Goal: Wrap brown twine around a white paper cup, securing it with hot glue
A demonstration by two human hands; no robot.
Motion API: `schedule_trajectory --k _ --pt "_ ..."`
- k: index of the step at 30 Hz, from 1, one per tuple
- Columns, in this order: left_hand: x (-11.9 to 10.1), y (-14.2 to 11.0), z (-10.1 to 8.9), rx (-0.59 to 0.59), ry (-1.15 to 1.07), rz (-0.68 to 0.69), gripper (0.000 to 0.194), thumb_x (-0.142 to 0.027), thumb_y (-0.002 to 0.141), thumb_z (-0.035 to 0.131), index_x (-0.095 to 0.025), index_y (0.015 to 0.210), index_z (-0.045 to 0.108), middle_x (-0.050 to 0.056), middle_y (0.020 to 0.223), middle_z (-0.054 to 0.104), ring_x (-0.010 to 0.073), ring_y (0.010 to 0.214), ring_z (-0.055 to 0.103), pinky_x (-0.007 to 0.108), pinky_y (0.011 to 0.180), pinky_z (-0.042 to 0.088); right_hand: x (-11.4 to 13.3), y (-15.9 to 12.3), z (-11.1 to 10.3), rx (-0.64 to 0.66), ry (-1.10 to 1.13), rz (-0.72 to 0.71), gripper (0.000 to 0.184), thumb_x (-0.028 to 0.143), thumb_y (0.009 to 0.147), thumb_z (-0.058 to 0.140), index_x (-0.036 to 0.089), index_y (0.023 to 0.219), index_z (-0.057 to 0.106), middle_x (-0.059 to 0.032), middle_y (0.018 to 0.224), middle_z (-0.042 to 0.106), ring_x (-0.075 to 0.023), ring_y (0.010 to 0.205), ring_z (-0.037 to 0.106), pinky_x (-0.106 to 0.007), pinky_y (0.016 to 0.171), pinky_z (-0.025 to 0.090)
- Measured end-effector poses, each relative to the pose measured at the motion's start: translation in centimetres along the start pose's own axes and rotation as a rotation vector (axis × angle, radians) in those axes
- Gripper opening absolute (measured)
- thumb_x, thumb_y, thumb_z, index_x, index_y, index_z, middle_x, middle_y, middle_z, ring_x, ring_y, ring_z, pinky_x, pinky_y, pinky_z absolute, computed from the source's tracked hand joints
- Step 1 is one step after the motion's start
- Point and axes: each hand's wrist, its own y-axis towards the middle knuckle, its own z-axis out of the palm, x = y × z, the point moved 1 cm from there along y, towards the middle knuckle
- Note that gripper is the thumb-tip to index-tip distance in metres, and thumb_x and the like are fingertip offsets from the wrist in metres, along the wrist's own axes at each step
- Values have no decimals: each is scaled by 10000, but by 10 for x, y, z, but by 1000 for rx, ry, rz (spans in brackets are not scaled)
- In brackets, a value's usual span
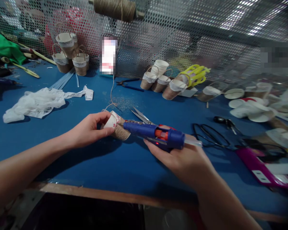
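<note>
A small paper cup (115,126), its lower half wrapped in twine, lies on its side just above the blue worktop (62,140), pinched at the rim by the left hand (90,129). The right hand (182,159) grips a blue glue gun (156,135), nozzle touching the wrapped cup. Scissors (141,115) lie just behind.

Dim light, blurred warped edges

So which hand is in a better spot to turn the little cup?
Probably the left hand: its fingers already pinch the cup by the rim. The right hand is busy holding the glue gun, whose tip sits at the cup's string-wrapped side.
</note>
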Motion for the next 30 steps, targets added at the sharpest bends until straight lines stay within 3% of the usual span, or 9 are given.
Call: schedule_trajectory --k 7,18,23,27,30 --pt "-1 0 -2 15 45 29 226 -222 798 509 -125 993 568 59 968 607 164 866 545 291 792 411 0 -4 3 7 6 15 86 166 704 524 240 686 563 2 545 542 -149 458 504 -296 454 428" --pt "-2 0 -2 20 72 42 245 -226 802 497 -124 1009 579 69 1014 622 187 914 554 318 827 411 2 -7 2 -59 -117 -103 137 102 718 477 206 715 567 -1 580 554 -126 497 522 -249 466 428" --pt "-2 0 -3 27 129 48 237 -217 803 497 -138 1011 580 51 981 630 185 893 556 327 825 410 5 -6 2 -26 -132 -145 157 95 724 462 201 706 578 4 548 541 -120 464 509 -239 437 421" --pt "-2 -1 -2 36 125 71 248 -220 809 486 -125 1022 569 67 999 620 182 889 553 325 802 421 4 -4 -1 -47 -252 -168 188 112 756 445 193 688 600 -11 540 542 -126 457 513 -247 430 405" --pt "-1 -1 -2 31 151 94 245 -214 805 480 -103 1006 565 88 992 615 191 896 548 333 795 422 2 -4 -4 -37 -404 -264 293 146 814 374 186 686 635 -43 556 558 -139 469 521 -261 431 387"
